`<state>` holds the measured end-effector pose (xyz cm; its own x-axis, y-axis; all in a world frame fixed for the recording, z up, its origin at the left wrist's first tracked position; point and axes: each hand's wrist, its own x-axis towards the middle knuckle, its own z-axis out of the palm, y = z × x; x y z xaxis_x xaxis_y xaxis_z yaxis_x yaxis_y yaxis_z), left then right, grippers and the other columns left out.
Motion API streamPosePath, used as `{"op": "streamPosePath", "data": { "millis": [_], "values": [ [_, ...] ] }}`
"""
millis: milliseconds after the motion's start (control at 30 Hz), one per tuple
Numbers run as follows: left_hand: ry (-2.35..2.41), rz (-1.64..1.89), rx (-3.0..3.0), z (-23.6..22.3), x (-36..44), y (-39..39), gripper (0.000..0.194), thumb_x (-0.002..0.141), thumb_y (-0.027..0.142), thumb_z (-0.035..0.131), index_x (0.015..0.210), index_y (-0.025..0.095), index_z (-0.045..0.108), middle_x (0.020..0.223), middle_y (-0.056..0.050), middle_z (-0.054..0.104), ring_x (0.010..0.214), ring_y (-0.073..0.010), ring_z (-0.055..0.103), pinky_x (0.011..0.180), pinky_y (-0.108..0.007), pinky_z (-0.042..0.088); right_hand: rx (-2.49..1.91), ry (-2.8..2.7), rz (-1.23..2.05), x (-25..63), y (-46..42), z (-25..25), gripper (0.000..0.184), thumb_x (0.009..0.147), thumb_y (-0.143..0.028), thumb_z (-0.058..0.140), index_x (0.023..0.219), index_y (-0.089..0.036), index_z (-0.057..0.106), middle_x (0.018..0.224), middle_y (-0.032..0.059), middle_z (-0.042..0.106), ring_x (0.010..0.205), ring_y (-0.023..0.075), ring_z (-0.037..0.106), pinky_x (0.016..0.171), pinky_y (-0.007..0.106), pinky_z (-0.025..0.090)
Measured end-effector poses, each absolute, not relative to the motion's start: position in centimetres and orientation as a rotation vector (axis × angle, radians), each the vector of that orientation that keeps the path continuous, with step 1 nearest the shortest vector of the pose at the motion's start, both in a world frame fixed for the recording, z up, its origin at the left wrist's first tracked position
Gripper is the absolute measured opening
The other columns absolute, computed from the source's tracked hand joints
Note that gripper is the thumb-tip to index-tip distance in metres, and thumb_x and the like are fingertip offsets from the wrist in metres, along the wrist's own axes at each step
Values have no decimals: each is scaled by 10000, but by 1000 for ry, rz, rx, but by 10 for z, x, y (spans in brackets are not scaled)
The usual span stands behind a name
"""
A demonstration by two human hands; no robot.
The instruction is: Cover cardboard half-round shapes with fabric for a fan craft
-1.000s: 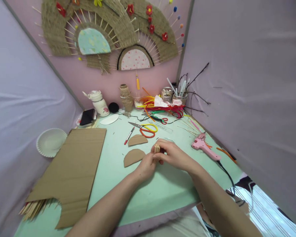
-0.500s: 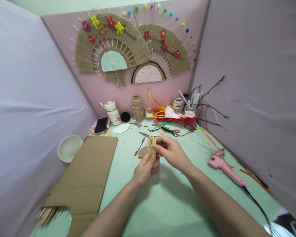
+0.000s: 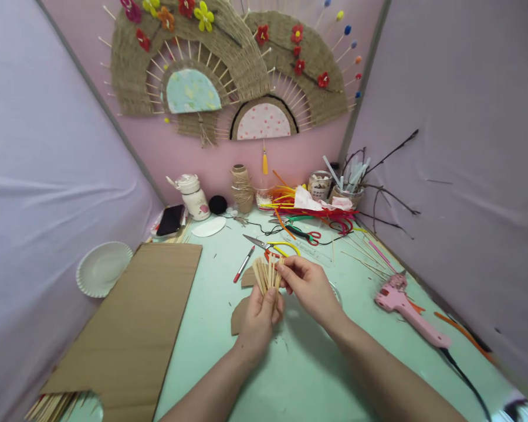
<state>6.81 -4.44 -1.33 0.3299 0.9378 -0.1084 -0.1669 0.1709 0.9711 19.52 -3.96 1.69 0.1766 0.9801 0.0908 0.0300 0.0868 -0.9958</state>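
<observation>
My left hand (image 3: 259, 319) is closed round the lower end of a bundle of short wooden sticks (image 3: 266, 274), held upright and fanned out above the pale green table (image 3: 308, 375). My right hand (image 3: 307, 285) pinches the sticks on the bundle's right side with thumb and fingertips. Two brown cardboard half-circles (image 3: 238, 313) lie on the table just under and behind my hands, partly hidden by them.
A large cardboard sheet (image 3: 136, 328) covers the left, with sticks (image 3: 57, 405) under its near end. A white paper plate (image 3: 104, 268), red pen (image 3: 243, 264), scissors (image 3: 268, 245), pink glue gun (image 3: 407, 306) with cord, twine spool (image 3: 242, 189), pipe cleaners (image 3: 317, 210) and jars surround the hands.
The stick bundle went from a tight stub near the table to raised and fanned out. My left hand now grips its base while my right hand picks at its side.
</observation>
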Motion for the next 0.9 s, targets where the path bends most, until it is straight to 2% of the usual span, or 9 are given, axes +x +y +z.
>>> {"op": "streamPosePath", "data": {
  "millis": [100, 200, 267, 467, 567, 700, 800, 867, 900],
  "values": [
    [1022, 970, 1096, -11, 70, -45, 523, 771, 697, 591, 885, 196, 493, 572, 62, 529, 435, -69, 400, 448, -215, 322, -1250, -1086, 945, 201, -39, 20, 298, 827, -474, 628, 752, -186, 609, 575, -25, 549, 518, 124, 487, 509, 254, 402],
    [967, 976, 1034, -13, 70, -47, 505, 773, 671, 605, 883, 189, 500, 696, -9, 653, 556, -136, 605, 549, -265, 476, -1249, -1024, 868, 208, -37, 25, 297, 819, -474, 638, 748, -187, 606, 570, -30, 548, 513, 116, 480, 500, 242, 390],
    [888, 940, 1005, -15, 70, -48, 477, 791, 628, 618, 928, 183, 515, 748, -32, 687, 625, -176, 665, 612, -310, 528, -1276, -1028, 894, 210, -37, 26, 282, 803, -456, 644, 730, -187, 602, 552, -36, 541, 490, 110, 468, 486, 238, 386],
    [841, 860, 1010, -18, 70, -49, 434, 791, 550, 671, 982, 183, 541, 793, -42, 715, 606, -189, 680, 563, -303, 525, -1452, -1100, 993, 200, -36, 16, 170, 759, -342, 616, 673, -197, 591, 520, -35, 560, 461, 117, 503, 474, 237, 405],
    [882, 865, 945, -16, 71, -49, 493, 755, 569, 699, 1000, 173, 538, 788, -50, 719, 625, -202, 689, 572, -312, 536, -1442, -1080, 1016, 196, -35, 15, 201, 766, -379, 604, 683, -197, 585, 506, -37, 559, 429, 109, 477, 454, 235, 394],
    [933, 894, 847, -16, 70, -47, 514, 743, 564, 717, 1009, 166, 531, 857, -79, 731, 746, -211, 708, 702, -350, 564, -1435, -1059, 980, 212, -32, 21, 274, 772, -462, 585, 716, -194, 582, 528, -22, 565, 440, 121, 474, 459, 248, 399],
    [957, 940, 764, -15, 67, -45, 495, 711, 546, 752, 946, 173, 527, 864, -72, 726, 771, -195, 698, 739, -340, 554, -1589, -1057, 740, 248, -30, 28, 261, 804, -447, 553, 766, -193, 597, 621, 13, 605, 535, 147, 523, 533, 264, 410],
    [937, 959, 743, -13, 64, -43, 458, 711, 511, 767, 915, 176, 531, 795, -24, 699, 678, -136, 654, 695, -286, 529, -1936, -1154, 365, 279, -28, 30, 208, 824, -378, 538, 775, -196, 625, 721, 52, 658, 662, 184, 584, 636, 290, 425],
    [913, 961, 739, -11, 62, -43, 436, 717, 488, 771, 913, 178, 535, 757, 3, 675, 626, -106, 617, 673, -263, 512, -2021, -1154, 300, 293, -28, 29, 164, 807, -316, 551, 744, -188, 632, 745, 83, 670, 731, 217, 603, 684, 316, 423]
  ]
}}
